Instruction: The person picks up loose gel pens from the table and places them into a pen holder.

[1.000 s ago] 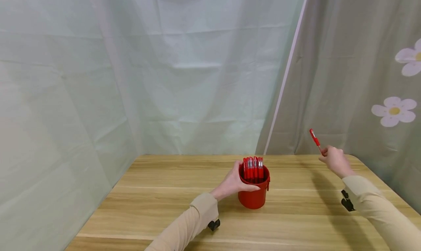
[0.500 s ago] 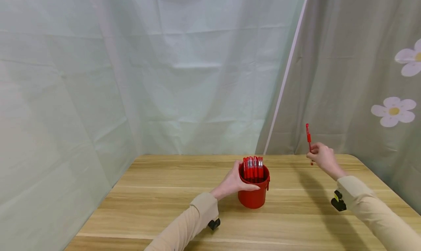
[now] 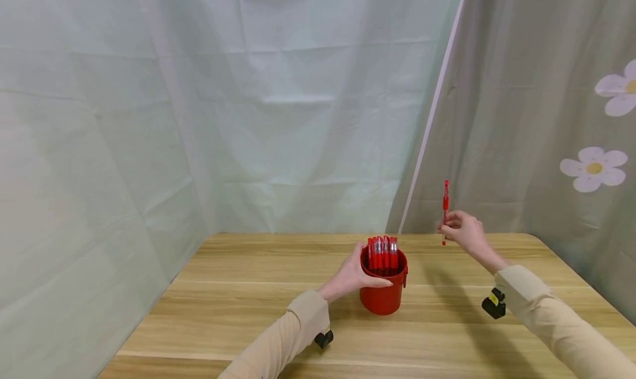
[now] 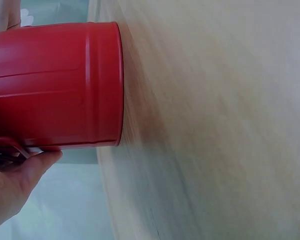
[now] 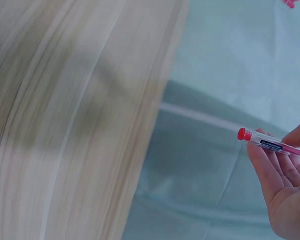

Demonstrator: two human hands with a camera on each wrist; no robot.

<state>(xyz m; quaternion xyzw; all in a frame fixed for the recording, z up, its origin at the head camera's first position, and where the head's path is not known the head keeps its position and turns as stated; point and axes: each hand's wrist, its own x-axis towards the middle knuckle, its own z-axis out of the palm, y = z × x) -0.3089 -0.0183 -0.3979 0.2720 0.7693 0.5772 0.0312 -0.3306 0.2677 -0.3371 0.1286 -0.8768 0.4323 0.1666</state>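
A red bucket with a side ring handle stands upright on the table, and several red capped pens lean together inside it. My left hand grips the bucket at its rim from the left, thumb across the front. In the left wrist view the bucket fills the upper left, with fingers curled along its side. Above the table to the right, my right hand pinches one red pen, held nearly upright, cap up. The right wrist view shows the pen between thumb and fingers.
The wooden table runs back to a pale curtain. A grey curtain with white flowers hangs at the right. Small black wrist cameras sit under both sleeves.
My right hand has moved left toward the bucket with the pen, which has turned from tilted to nearly upright. The left hand and bucket have stayed in place.
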